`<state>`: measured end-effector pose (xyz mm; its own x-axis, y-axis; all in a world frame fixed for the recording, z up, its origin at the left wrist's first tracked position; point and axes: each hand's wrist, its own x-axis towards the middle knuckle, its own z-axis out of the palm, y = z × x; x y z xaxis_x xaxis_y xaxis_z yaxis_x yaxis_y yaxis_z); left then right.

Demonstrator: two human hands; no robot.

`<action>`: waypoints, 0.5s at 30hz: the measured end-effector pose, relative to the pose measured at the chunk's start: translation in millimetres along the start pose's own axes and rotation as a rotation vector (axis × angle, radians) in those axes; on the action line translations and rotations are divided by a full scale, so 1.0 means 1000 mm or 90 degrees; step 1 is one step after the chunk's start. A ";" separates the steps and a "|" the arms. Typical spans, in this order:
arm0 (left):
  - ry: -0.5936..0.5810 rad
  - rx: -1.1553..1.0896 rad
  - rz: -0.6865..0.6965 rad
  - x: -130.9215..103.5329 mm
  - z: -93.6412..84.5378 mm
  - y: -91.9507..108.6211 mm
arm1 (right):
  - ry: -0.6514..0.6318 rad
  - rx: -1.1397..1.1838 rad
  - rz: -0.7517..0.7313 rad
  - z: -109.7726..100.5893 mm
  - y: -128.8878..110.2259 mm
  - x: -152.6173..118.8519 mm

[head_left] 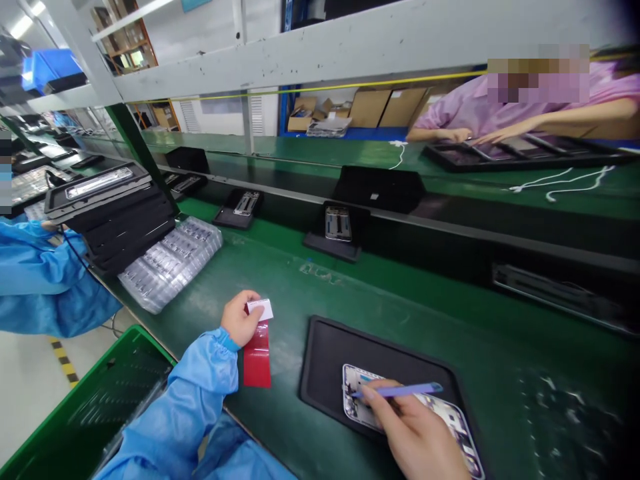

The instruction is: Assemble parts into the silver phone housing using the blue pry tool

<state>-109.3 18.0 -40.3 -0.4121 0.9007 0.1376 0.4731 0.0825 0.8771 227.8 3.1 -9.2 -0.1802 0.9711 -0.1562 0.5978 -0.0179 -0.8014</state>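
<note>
My left hand [239, 321] pinches a small white sheet [264, 309] between thumb and fingers. Below that sheet extends a glossy red strip [257, 367]; whether the two are joined I cannot tell. My right hand [417, 430] grips a slim purple pen-shaped tool [413, 389], its tip at the upper left end of a phone frame [457, 420]. The frame is silver-edged with dark and white inner parts, and lies in a shallow black tray [323, 357]. Part of the frame is hidden beneath my right hand.
A green bin [145, 333] stands at lower left. Clear plastic trays [173, 263] lie beside stacked black trays [125, 233]. Further phone frames [339, 223] sit in black trays along a sunken green lane. Across the bench, a person in pink [460, 110] works at a black tray [450, 160].
</note>
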 end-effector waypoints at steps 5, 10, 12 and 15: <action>0.003 0.004 0.004 0.000 -0.001 -0.003 | -0.005 -0.008 -0.011 0.004 0.003 0.000; 0.006 0.008 0.005 -0.001 -0.001 -0.002 | 0.012 -0.037 -0.037 0.004 0.003 -0.002; 0.006 0.011 0.006 -0.002 -0.001 -0.002 | 0.020 -0.053 -0.054 0.005 0.004 -0.003; 0.008 0.014 0.008 -0.002 0.000 -0.002 | 0.041 -0.078 -0.119 0.007 0.006 -0.006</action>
<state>-110.1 16.2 -42.3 -0.4165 0.8959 0.1544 0.4956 0.0814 0.8647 226.8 -4.2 -17.2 -0.2488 0.9681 0.0278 0.6504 0.1883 -0.7359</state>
